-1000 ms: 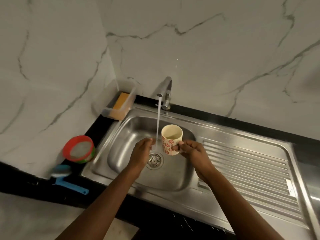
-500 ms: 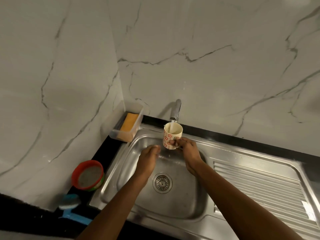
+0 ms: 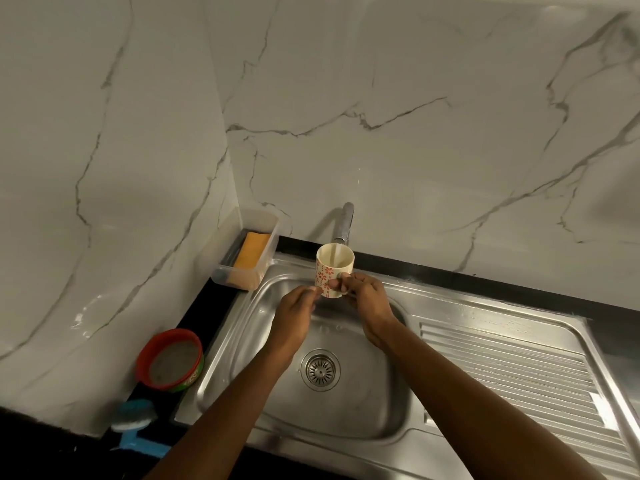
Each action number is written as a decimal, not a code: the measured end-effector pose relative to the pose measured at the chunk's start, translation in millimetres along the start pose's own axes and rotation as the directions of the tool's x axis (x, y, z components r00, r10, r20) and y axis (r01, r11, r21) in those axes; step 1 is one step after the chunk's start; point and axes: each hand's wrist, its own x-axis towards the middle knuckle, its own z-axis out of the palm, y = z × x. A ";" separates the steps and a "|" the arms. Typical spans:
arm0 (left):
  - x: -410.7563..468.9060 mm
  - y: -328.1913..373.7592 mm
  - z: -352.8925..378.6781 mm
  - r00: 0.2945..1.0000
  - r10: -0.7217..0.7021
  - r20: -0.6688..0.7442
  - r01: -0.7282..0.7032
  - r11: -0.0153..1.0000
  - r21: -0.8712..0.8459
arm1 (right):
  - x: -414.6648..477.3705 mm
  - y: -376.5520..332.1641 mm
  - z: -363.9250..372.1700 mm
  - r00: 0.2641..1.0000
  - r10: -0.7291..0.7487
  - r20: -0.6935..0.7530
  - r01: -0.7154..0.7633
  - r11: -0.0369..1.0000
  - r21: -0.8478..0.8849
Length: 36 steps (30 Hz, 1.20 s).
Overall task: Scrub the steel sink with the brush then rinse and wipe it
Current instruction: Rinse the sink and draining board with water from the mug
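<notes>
The steel sink has a round drain strainer in its basin. My right hand grips a cream mug with red flowers and holds it upright under the tap, from which water runs into it. My left hand hovers beside the mug with relaxed fingers, its fingertips at the mug's lower left side. The blue-handled brush lies on the black counter left of the sink, apart from both hands.
A red-rimmed tub of scouring paste stands left of the sink. A clear plastic box holding an orange sponge sits in the back left corner. The ribbed drainboard extends right. Marble walls rise behind and left.
My right hand raised the mug from beside the stream over the drain up to the tap's mouth. My left hand followed toward the mug. The camera view tilted upward.
</notes>
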 end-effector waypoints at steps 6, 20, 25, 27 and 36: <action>-1.8 -1.7 1.7 1.000 0.008 0.002 -0.009 1.000 0.013 | -7.8 -0.9 2.0 1.000 -0.007 0.015 0.007 1.000 0.000; -7.8 3.7 10.7 0.999 0.033 0.000 -0.033 0.999 -0.006 | -15.7 -7.2 -4.0 1.000 -0.010 0.002 0.010 1.000 -0.010; -8.6 5.2 13.5 0.999 0.044 0.009 -0.044 0.998 -0.034 | -15.6 -6.3 -7.7 1.000 -0.022 0.006 0.022 1.000 -0.012; -8.4 3.8 14.1 0.999 0.043 0.018 -0.043 0.999 -0.031 | -14.5 -5.7 -9.4 1.000 -0.015 0.014 0.015 1.000 -0.013; -3.8 -1.4 9.3 0.999 0.037 -0.006 -0.037 0.999 -0.024 | -9.4 -1.4 -11.5 1.000 -0.031 0.003 0.031 0.999 -0.019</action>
